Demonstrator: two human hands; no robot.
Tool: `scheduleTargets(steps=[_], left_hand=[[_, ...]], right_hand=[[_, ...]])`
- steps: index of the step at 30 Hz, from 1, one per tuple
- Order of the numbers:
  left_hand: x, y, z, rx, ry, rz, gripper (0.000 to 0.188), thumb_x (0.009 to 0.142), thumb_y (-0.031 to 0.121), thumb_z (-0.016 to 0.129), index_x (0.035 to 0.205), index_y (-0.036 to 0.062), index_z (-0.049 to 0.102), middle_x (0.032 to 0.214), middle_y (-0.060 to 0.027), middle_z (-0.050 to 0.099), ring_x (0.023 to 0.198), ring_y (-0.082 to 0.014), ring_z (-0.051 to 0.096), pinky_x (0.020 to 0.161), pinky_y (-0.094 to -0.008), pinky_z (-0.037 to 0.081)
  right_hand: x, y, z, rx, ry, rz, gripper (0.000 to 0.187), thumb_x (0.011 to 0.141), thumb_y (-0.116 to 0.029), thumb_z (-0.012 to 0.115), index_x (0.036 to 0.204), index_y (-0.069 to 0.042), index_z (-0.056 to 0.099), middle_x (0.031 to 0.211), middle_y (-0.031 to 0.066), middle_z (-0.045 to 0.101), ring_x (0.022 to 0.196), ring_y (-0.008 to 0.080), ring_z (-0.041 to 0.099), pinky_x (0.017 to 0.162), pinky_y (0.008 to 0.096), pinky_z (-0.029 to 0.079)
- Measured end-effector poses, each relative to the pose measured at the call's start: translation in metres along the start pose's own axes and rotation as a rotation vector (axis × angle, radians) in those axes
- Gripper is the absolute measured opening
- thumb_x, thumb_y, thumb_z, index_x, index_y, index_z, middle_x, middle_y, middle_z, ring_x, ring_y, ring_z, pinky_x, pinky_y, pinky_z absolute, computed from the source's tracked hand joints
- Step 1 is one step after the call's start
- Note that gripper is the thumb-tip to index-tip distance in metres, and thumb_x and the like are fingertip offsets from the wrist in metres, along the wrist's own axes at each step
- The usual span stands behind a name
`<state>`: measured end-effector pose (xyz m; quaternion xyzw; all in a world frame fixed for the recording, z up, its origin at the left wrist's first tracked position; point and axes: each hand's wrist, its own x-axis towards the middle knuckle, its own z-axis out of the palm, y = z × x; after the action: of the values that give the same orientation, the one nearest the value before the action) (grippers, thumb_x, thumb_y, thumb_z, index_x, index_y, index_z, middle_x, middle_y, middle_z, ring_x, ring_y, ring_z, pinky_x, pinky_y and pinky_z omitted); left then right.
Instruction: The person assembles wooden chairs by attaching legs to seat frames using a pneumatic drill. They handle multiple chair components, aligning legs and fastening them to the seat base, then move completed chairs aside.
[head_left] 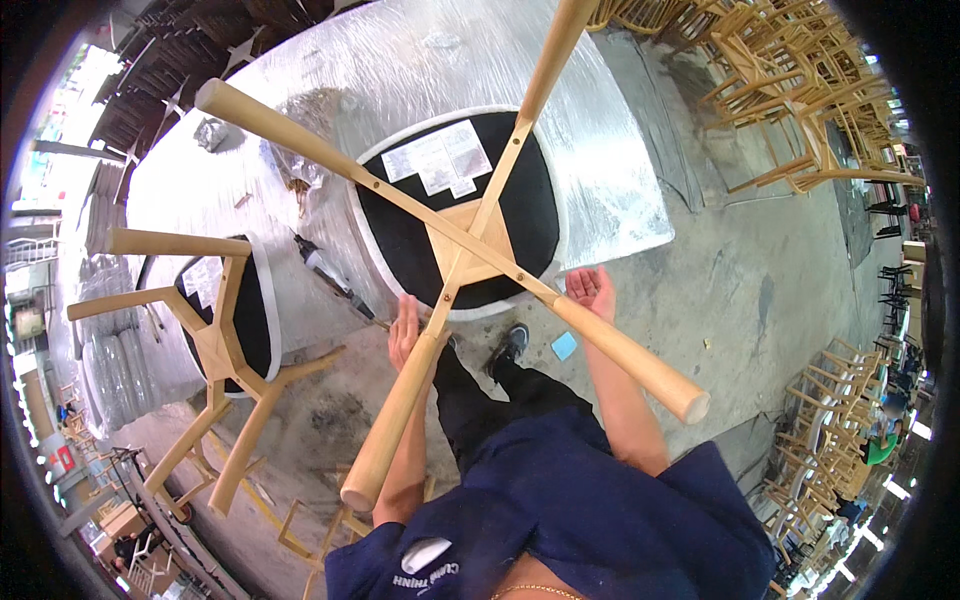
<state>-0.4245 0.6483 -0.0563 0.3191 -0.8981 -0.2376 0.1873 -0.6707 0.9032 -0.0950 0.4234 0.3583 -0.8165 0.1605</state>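
- Hands first: left hand [404, 335] flat and open against the near leg of the upturned stool [455, 225], fingers apart, not clamped on it.
- Right hand [590, 290] open, palm up, just under the right-side leg; touching or not, cannot tell.
- Stool lies seat-down on the plastic-wrapped worktop [610, 180], right in front of both grips, four wooden legs up, black underside with white rim.
- Power tool [330, 275] lies on the worktop, left of the stool.
- Second stool [225, 320], also upturned, further left. Count: two stools.
- Stacked chair frames [800, 90] far right, number unclear.
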Motion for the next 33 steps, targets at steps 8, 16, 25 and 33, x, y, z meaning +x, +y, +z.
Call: scheduleTargets(steps=[8, 16, 25, 33], left_hand=[[-0.003, 0.078, 0.105, -1.828, -0.437, -1.156, 0.050, 0.112, 0.027, 0.074, 0.152, 0.0026, 0.056, 0.147, -0.0184, 0.064, 0.142, -0.0343, 0.062, 0.121, -0.0504, 0.052], [-0.003, 0.097, 0.122, -1.556, -0.336, -1.249, 0.072, 0.114, 0.031, 0.071, 0.175, 0.0100, 0.039, 0.177, -0.0005, 0.043, 0.159, -0.0274, 0.048, 0.134, -0.0454, 0.040], [-0.009, 0.108, 0.119, -1.604, -0.293, -1.314, 0.068, 0.113, 0.026, 0.073, 0.170, 0.0026, 0.043, 0.170, -0.0081, 0.052, 0.157, -0.0308, 0.052, 0.134, -0.0460, 0.042], [-0.024, 0.121, 0.121, -1.475, -0.388, -1.346, 0.030, 0.104, 0.016, 0.085, 0.129, 0.0060, 0.073, 0.115, -0.0083, 0.078, 0.110, -0.0229, 0.079, 0.098, -0.0379, 0.065]], right_hand=[[-0.043, -0.009, -0.107, 0.211, 0.052, -0.043, 0.044, 0.114, -0.039, 0.060, 0.133, 0.001, 0.059, 0.141, 0.0197, 0.066, 0.132, 0.0368, 0.066, 0.121, 0.0531, 0.052], [-0.078, -0.030, -0.004, 0.316, -0.077, -0.119, 0.045, 0.117, -0.040, 0.058, 0.134, 0.001, 0.064, 0.139, 0.0217, 0.071, 0.138, 0.0391, 0.066, 0.126, 0.0533, 0.049], [-0.097, -0.038, -0.076, 0.356, 0.031, -0.291, 0.036, 0.113, -0.036, 0.061, 0.114, 0.000, 0.064, 0.108, 0.0187, 0.072, 0.119, 0.0423, 0.070, 0.117, 0.0583, 0.055], [-0.045, -0.054, -0.013, 0.561, 0.051, -0.217, 0.027, 0.116, -0.026, 0.057, 0.108, -0.003, 0.070, 0.097, 0.0168, 0.079, 0.100, 0.0328, 0.077, 0.102, 0.0465, 0.063]])
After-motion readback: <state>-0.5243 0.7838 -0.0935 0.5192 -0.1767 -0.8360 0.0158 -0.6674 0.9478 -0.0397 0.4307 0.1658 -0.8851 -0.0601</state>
